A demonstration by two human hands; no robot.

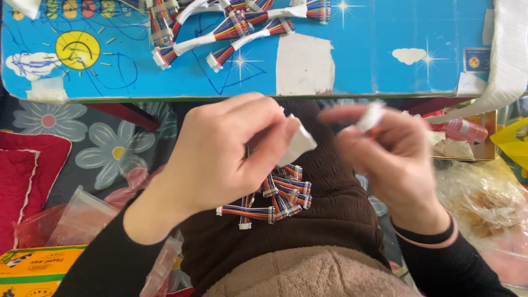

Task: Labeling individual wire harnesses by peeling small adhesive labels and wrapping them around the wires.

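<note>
Fingers (258, 124) of the left hand (220, 154) pinch a strip of white tape (297, 144) above the lap, while the right hand (393, 154), blurred, grips a white piece (369, 116) beside it. Below the tape, rainbow ribbon cables (278, 198) lie on the dark lap. Beyond, more taped cables (220, 27) rest on the blue table (385, 44).

Bright blue tabletop (385, 33) printed with yellow sun, white clouds and stars, rainbow-striped ribbon cables (231, 27) with white wrapping on it, more rainbow cables (280, 198) below its edge on dark brown lap (330, 220), grey floral fabric (104, 143) lower left, red cushion (27, 165) beside
</note>
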